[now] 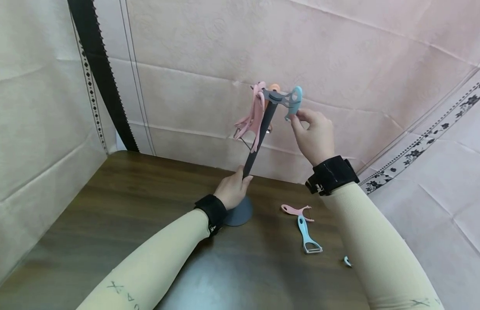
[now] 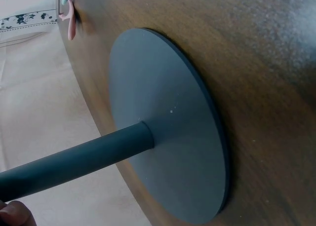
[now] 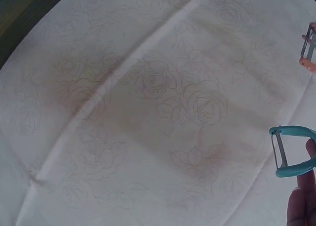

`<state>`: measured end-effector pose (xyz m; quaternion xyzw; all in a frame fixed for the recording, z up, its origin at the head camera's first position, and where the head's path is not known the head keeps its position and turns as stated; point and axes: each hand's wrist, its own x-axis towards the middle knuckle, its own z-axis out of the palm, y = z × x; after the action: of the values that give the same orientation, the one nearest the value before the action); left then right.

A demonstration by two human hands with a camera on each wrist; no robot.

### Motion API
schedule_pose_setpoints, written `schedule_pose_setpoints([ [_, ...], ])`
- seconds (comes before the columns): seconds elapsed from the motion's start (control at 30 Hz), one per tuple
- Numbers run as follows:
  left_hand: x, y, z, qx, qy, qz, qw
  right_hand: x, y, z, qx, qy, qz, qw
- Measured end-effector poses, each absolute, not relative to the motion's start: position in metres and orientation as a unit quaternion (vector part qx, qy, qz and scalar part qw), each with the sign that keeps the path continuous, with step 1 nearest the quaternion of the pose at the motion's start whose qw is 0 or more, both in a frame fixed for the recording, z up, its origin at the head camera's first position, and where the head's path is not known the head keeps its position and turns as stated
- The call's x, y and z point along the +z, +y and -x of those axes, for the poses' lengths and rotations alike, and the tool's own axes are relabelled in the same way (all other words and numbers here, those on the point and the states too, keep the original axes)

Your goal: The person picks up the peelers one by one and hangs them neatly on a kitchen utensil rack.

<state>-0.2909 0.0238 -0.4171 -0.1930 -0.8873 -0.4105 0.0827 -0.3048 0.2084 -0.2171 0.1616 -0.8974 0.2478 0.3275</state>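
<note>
My left hand point(image 1: 233, 188) grips the dark grey pole point(image 1: 259, 135) of a stand, whose round base point(image 2: 168, 102) rests on the table. At the stand's top, a light blue peeler point(image 1: 295, 101) hangs at the right-hand hook of the grey hook head point(image 1: 276, 96). My right hand point(image 1: 316, 133) pinches that peeler near its lower end; its blade frame and some fingertips point(image 3: 307, 181) show in the right wrist view. Pink peelers point(image 1: 253, 116) hang on the left side. Behind the pole is an orange peeler point(image 1: 275, 87), mostly hidden.
On the wooden table point(image 1: 154, 202) lie a pink peeler point(image 1: 293, 210) and a light blue peeler point(image 1: 306, 234), close together. A small light blue piece point(image 1: 347, 261) shows beside my right sleeve, the rest hidden. Patterned cloth point(image 1: 193, 99) hangs behind the table.
</note>
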Motion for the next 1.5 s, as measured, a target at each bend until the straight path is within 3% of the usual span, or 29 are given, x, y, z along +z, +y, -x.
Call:
schedule_pose_setpoints([
  [1.5, -0.418, 0.022, 0.291, -0.41, -0.89, 0.186, 0.076, -0.233, 0.192, 0.287, 0.229, -0.901, -0.194, 0.313],
])
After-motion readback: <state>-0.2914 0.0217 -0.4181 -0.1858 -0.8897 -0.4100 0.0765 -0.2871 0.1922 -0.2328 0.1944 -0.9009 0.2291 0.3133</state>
